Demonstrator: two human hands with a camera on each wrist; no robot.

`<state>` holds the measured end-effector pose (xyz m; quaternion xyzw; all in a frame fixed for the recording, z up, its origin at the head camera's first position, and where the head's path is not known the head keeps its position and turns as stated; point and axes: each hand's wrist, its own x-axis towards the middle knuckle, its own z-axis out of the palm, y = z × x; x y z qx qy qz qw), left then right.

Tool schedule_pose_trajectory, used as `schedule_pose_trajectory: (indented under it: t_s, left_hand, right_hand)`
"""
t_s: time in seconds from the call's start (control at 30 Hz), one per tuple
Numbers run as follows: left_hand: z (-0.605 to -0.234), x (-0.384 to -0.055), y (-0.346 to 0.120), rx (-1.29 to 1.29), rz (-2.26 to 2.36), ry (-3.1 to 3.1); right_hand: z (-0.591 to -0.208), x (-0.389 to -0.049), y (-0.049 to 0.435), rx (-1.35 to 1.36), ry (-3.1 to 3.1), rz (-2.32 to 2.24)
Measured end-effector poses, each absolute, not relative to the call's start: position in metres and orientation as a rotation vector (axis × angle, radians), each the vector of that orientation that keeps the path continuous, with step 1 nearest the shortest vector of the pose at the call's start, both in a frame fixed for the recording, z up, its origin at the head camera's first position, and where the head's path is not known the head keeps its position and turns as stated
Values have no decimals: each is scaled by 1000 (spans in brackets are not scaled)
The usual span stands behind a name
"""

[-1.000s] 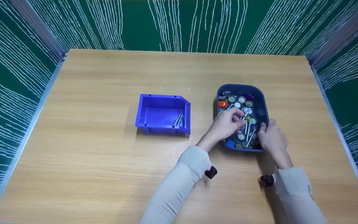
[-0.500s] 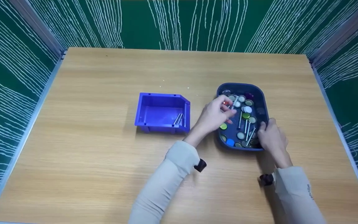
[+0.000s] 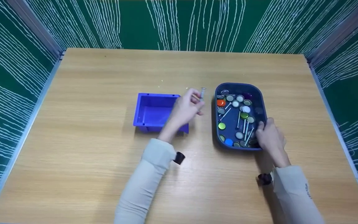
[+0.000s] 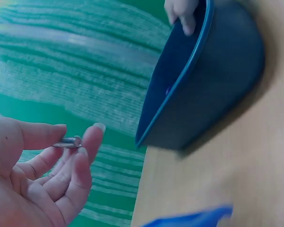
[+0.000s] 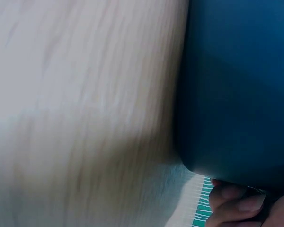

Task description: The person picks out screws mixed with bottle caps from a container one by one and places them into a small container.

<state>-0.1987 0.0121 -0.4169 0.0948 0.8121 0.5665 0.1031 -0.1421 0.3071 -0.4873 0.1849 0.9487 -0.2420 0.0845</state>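
A silver bolt (image 3: 202, 94) is pinched between the thumb and fingers of my left hand (image 3: 183, 109), its flat head pointing away from me. In the left wrist view the bolt's blunt end (image 4: 72, 142) shows at the thumb tip. This hand is over the right side of a blue plastic bin (image 3: 152, 115) and hides part of it. My right hand (image 3: 271, 136) grips the near right rim of a dark blue tray (image 3: 230, 123), thumb on the inside. Several bolts (image 3: 238, 120) lie in the tray among bottle caps (image 3: 239, 135).
Both containers stand on a wooden table (image 3: 89, 155), a hand's width or so apart. Green walls with white streaks (image 3: 166, 25) surround the table on the left, back and right. Small white specks (image 3: 160, 84) lie behind the bin.
My left hand has lifted out of the tray with a bolt and moved left to the bin's right side. The right hand stays at the tray's rim.
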Motion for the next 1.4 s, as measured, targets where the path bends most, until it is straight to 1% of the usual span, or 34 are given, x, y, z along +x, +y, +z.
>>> schedule_pose_trajectory:
  t_s: [0.2, 0.33, 0.77, 0.9, 1.2, 1.4]
  left_hand:
    - [-414, -204, -16, 242, 1609, 2485]
    - [-415, -206, -29, 161, 1537, 2537]
    - [-439, -207, -70, -76, 1069, 2825]
    - [-443, -207, -74, -114, 975, 2862]
    - [-445, -204, -73, -106, 753, 2984]
    - [-439, -205, -68, -80, 760, 2979]
  right_hand:
    - [-488, -141, 307, 544, 2853, -711]
    - [-487, -141, 307, 539, 2871, -713]
    - [-486, -141, 307, 523, 2852, -724]
    - [-487, -141, 308, 520, 2856, -716]
    - [-487, -142, 308, 530, 2862, -720]
    - [-487, -141, 308, 535, 2863, -713]
